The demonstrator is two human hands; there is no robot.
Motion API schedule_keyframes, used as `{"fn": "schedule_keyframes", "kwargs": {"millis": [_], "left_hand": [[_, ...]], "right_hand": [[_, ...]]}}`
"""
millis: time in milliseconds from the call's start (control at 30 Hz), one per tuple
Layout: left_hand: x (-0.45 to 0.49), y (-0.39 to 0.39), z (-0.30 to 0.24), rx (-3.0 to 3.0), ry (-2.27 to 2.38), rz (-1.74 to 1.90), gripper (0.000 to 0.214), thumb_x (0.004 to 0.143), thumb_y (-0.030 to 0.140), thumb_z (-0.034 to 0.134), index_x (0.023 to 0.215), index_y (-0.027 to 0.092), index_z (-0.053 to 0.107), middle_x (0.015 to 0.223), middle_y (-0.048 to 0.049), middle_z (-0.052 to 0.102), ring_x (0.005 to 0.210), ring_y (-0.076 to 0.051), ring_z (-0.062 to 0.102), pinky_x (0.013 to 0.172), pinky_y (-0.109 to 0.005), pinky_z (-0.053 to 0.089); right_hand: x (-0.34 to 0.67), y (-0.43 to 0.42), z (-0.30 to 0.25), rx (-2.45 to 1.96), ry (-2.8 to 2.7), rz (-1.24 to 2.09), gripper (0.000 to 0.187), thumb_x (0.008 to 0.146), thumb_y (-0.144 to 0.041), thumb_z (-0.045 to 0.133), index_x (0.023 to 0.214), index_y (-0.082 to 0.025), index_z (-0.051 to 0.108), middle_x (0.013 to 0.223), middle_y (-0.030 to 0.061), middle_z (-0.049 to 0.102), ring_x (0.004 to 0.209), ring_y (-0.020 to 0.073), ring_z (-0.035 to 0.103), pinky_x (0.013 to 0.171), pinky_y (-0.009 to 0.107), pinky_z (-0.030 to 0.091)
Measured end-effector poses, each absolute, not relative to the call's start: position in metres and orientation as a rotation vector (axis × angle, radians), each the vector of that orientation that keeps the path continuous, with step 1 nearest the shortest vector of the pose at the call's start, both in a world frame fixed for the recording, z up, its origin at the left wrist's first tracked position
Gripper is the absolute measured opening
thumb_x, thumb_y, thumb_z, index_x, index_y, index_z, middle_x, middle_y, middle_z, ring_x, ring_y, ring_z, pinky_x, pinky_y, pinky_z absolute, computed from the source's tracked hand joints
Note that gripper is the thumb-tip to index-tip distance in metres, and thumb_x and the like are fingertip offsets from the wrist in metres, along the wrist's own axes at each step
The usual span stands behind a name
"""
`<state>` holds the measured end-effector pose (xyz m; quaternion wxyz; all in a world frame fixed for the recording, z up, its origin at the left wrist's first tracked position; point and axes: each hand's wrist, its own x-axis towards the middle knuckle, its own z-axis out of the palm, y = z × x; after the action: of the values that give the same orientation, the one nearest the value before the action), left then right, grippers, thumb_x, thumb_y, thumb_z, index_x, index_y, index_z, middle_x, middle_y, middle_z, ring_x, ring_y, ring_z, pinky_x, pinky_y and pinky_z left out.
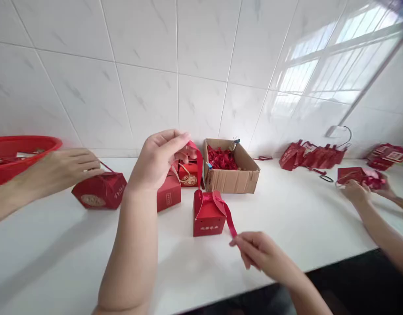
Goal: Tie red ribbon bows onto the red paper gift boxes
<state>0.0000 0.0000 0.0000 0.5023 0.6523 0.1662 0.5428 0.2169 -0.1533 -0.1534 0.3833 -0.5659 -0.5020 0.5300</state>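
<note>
A small red gift box stands upright on the white table, its curved top flaps folded together. A red ribbon runs through the top of this box. Raised above and left of the box, my left hand pinches one end of the ribbon between thumb and fingers. My right hand, low at the box's right, pinches the other end. Both ribbon ends stretch away from the box, one upward and one down to the right. Behind my left wrist is another red box, partly hidden.
A cardboard box of red ribbon bits stands behind. At left, a co-worker's hand touches a red carton beside a red basin. At right, another person's hands handle a red box. Red packages lie along the wall.
</note>
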Motion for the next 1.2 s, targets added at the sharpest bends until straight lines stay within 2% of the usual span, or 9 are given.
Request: {"fn": "schedule_keyframes", "kwargs": {"millis": [167, 267, 367, 533, 667, 833, 967, 1067, 1200], "left_hand": [[-0.003, 0.009, -0.002, 1.651, 0.402, 1.329, 0.02, 0.081, 0.029, 0.063, 0.066, 0.017, 0.065, 0.065, -0.0029, 0.06, 0.056, -0.01, 0.052, 0.048, -0.022, 0.037], [-0.005, 0.008, -0.002, 1.729, 0.513, 1.314, 0.02, 0.084, 0.028, 0.06, 0.069, 0.016, 0.065, 0.07, -0.0041, 0.06, 0.056, -0.009, 0.05, 0.045, -0.022, 0.034], [-0.006, 0.004, -0.001, 1.761, 0.575, 1.253, 0.021, 0.085, 0.032, 0.057, 0.07, 0.019, 0.066, 0.076, -0.0065, 0.063, 0.054, -0.012, 0.052, 0.042, -0.026, 0.034], [-0.006, -0.002, 0.001, 1.656, 0.425, 1.297, 0.024, 0.078, 0.044, 0.065, 0.064, 0.024, 0.063, 0.079, -0.0068, 0.069, 0.059, -0.021, 0.059, 0.041, -0.033, 0.04], [-0.007, -0.006, 0.0, 1.692, 0.346, 1.329, 0.023, 0.081, 0.043, 0.064, 0.067, 0.025, 0.066, 0.076, -0.007, 0.069, 0.062, -0.022, 0.062, 0.046, -0.035, 0.047], [-0.007, -0.005, -0.001, 1.716, 0.297, 1.295, 0.028, 0.084, 0.042, 0.061, 0.069, 0.02, 0.068, 0.074, -0.0059, 0.068, 0.063, -0.017, 0.063, 0.055, -0.03, 0.054], [-0.007, -0.004, -0.002, 1.74, 0.347, 1.278, 0.02, 0.082, 0.036, 0.065, 0.077, 0.017, 0.069, 0.075, -0.0056, 0.069, 0.069, -0.016, 0.066, 0.061, -0.026, 0.055], [-0.009, -0.004, -0.003, 1.791, 0.43, 1.265, 0.01, 0.078, 0.028, 0.069, 0.082, 0.019, 0.071, 0.072, -0.0041, 0.068, 0.062, -0.015, 0.063, 0.051, -0.022, 0.049], [-0.008, -0.004, -0.002, 1.783, 0.465, 1.318, 0.006, 0.075, 0.023, 0.07, 0.081, 0.02, 0.072, 0.072, -0.003, 0.068, 0.054, -0.012, 0.057, 0.044, -0.022, 0.041]], "right_hand": [[0.202, -0.171, -0.2, -1.038, -0.581, 1.699, 0.044, 0.087, -0.041, 0.059, 0.119, -0.012, 0.057, 0.045, -0.0079, 0.047, 0.035, 0.0017, 0.024, 0.037, 0.017, 0.013], [0.198, -0.16, -0.202, -0.672, -0.141, 1.782, 0.045, 0.08, -0.021, 0.067, 0.121, -0.011, 0.054, 0.046, -0.0124, 0.04, 0.034, -0.0004, 0.025, 0.035, 0.014, 0.013], [0.198, -0.143, -0.2, -0.397, 0.124, 1.769, 0.043, 0.08, -0.008, 0.063, 0.12, -0.009, 0.049, 0.048, -0.0139, 0.037, 0.034, -0.0005, 0.03, 0.034, 0.012, 0.018], [0.206, -0.128, -0.199, -0.183, 0.324, 1.719, 0.041, 0.097, -0.018, 0.04, 0.136, -0.007, 0.03, 0.051, -0.0125, 0.044, 0.033, 0.0021, 0.038, 0.033, 0.013, 0.026], [0.211, -0.125, -0.194, -0.055, 0.425, 1.768, 0.049, 0.101, -0.027, 0.03, 0.143, -0.005, 0.017, 0.051, -0.0123, 0.047, 0.033, 0.0034, 0.042, 0.032, 0.013, 0.03], [0.211, -0.115, -0.189, -0.093, 0.398, 1.771, 0.04, 0.101, -0.025, 0.033, 0.135, -0.007, 0.026, 0.053, -0.0124, 0.051, 0.034, 0.0018, 0.044, 0.031, 0.009, 0.033], [0.214, -0.105, -0.184, -0.23, 0.317, 1.736, 0.007, 0.096, -0.019, 0.046, 0.098, -0.013, 0.049, 0.057, -0.0089, 0.055, 0.034, -0.0016, 0.042, 0.031, 0.006, 0.031], [0.218, -0.095, -0.176, -0.444, 0.191, 1.569, 0.014, 0.087, -0.017, 0.061, 0.078, -0.016, 0.05, 0.057, -0.0075, 0.053, 0.036, -0.0011, 0.04, 0.031, 0.008, 0.028], [0.231, -0.078, -0.153, -0.732, -0.091, 1.188, 0.019, 0.071, -0.02, 0.076, 0.082, -0.018, 0.06, 0.058, -0.0067, 0.053, 0.042, 0.0017, 0.042, 0.033, 0.01, 0.029]]}}
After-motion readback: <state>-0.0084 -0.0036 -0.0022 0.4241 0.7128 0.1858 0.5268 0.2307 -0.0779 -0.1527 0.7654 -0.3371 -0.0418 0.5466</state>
